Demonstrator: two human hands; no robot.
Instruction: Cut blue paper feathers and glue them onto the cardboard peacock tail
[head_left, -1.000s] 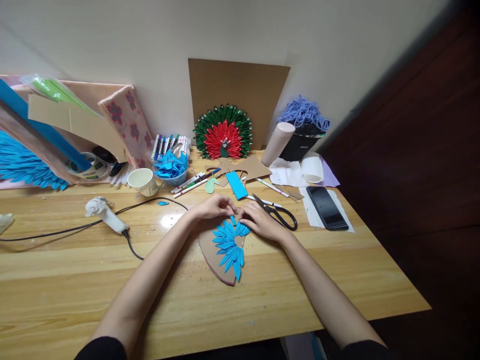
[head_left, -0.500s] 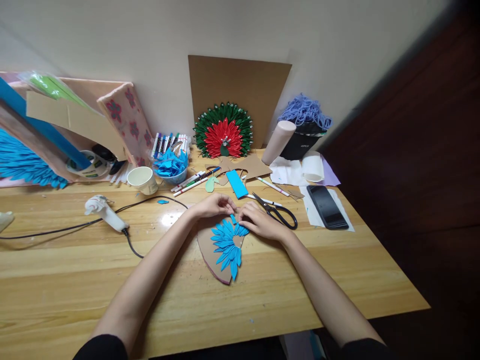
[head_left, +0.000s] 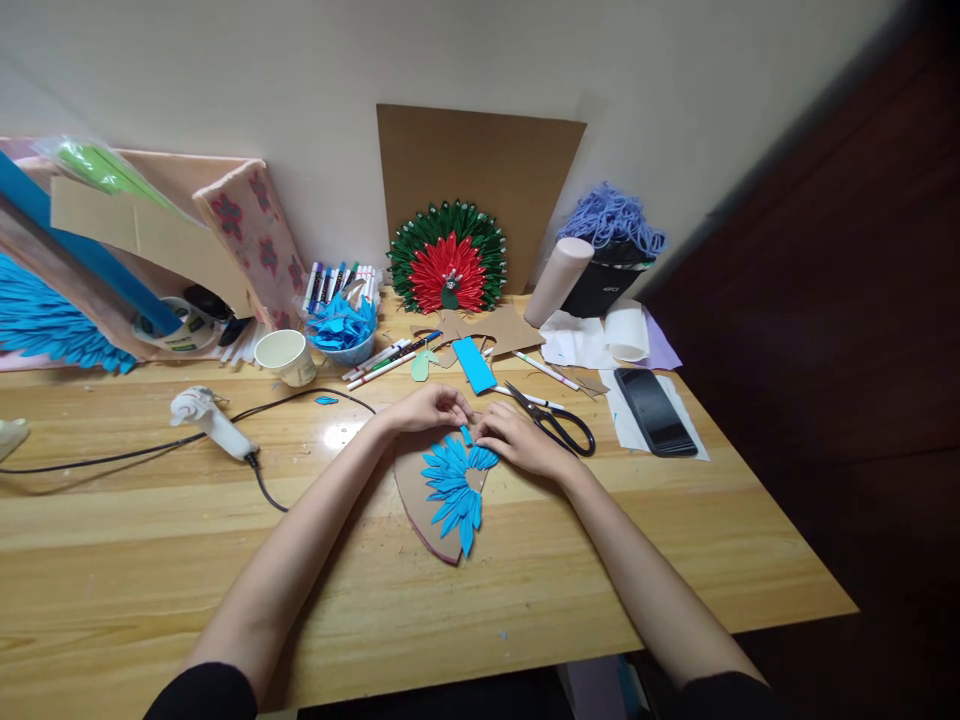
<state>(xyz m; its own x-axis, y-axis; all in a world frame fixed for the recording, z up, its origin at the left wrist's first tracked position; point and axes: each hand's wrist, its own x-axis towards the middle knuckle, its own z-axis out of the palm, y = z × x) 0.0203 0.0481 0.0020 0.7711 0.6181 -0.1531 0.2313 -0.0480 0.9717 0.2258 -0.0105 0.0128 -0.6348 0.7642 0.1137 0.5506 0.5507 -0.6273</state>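
A rounded piece of cardboard (head_left: 414, 485) lies on the wooden table, with blue petals (head_left: 450, 478) fanned out on it around a bare brown spot. At its far edge my left hand (head_left: 435, 408) has its fingers pinched close to a small blue petal (head_left: 466, 436). My right hand (head_left: 517, 436) is just to the right, fingers bent over the petals, its fingertips near the same small petal. What either hand pinches is too small to make out.
Black scissors (head_left: 559, 425) lie right of my hands, near a phone (head_left: 655, 412). A glue gun (head_left: 212, 422) with its cord, a paper cup (head_left: 285, 358) and a bowl of blue petals (head_left: 342, 335) stand left. A red and green feathered piece (head_left: 448, 262) leans behind.
Both hands stay in nearly the same place, with only slight finger movement. The view has shifted a little.
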